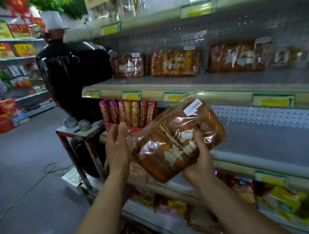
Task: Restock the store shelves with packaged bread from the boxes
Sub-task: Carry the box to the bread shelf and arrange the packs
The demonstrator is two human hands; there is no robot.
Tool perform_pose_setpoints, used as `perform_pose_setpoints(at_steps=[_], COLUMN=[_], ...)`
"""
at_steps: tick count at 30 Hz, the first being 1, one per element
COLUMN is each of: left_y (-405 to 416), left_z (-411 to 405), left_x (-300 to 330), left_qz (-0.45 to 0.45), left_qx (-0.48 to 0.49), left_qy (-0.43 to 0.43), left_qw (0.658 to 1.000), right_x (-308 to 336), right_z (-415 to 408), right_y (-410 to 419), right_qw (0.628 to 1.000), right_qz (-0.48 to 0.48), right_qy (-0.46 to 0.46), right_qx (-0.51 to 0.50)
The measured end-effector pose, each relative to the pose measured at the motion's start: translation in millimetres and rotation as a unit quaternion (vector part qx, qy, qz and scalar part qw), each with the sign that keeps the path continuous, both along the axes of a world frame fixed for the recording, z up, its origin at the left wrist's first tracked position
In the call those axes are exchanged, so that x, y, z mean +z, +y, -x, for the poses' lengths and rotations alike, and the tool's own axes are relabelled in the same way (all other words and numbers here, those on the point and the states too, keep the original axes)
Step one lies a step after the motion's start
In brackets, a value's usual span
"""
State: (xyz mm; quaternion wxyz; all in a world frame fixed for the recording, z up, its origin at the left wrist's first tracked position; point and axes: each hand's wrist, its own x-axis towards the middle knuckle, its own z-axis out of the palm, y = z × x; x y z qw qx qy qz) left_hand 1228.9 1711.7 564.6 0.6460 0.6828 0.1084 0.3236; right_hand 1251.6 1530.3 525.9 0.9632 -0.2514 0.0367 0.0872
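Note:
My right hand grips a clear-wrapped loaf of brown bread with white lettering and a white label, tilted in front of the grey middle shelf. My left hand is beside the loaf's left end, fingers straight, palm toward the wrapper; I cannot tell whether it touches it. On the shelf above stand three similar packaged loaves: one on the left, one in the centre, one on the right.
A person in dark clothes and a white hat stands at the shelf's left end, beside a small metal table. Pink and orange snack packs fill the middle shelf's left. Yellow packets lie on the lower shelf. The grey aisle floor opens left.

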Motion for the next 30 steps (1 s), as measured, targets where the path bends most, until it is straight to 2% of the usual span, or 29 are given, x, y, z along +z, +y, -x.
perform_pose_setpoints(at_steps=[3,6,8,10,16,22,26,30], left_y=[-17,-41,-56,-64,-57,-44,-26,-7], left_z=[-2,-6,-10,-16,-33,-56,-75,-102], left_x=[-33,-57,-58,-53,-36,-3,34,74], left_qz=[0.173,0.295,0.338,0.360,0.345,0.286,0.218,0.164], left_qx=[-0.087,-0.207,-0.259,-0.263,-0.284,-0.319,-0.318,-0.315], left_qy=[0.086,0.158,0.133,0.092,0.066,0.078,0.096,0.125], left_qw=[0.977,0.919,0.895,0.891,0.892,0.900,0.918,0.926], right_x=[11,15,16,18,43,87,102,119], right_z=[-3,-4,-4,-6,5,-11,-29,-51], right_y=[-3,-5,-9,-14,-41,-68,-80,-92], right_qw=[0.999,0.999,0.999,0.999,0.998,0.991,0.974,0.933], right_qz=[-0.002,-0.007,-0.006,-0.003,0.044,0.117,0.200,0.318], right_qy=[-0.007,-0.013,-0.016,-0.014,-0.035,-0.033,-0.064,-0.135], right_qx=[-0.040,-0.049,-0.045,-0.051,0.002,-0.053,-0.083,-0.101])
